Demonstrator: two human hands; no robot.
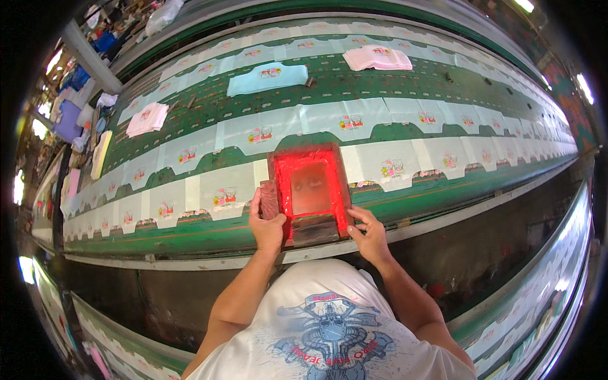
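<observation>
A screen printing frame (346,183) smeared with bright red ink lies over the nearest row of white fabric pieces, at the table's front edge. Inside its red border shows a dull brownish mesh window (310,190). My left hand (268,229) is closed on a dark reddish squeegee (270,200), held upright along the frame's left side. My right hand (370,237) grips the frame's lower right edge between thumb and fingers. A dark strip (315,232) spans the near end of the frame.
The long green printing table (430,202) carries rows of white and pale blue pieces (261,137) with small printed figures. Folded stacks, one blue (266,78) and two pink (378,57) (147,119), lie farther back. Another table (538,304) runs behind me on the right.
</observation>
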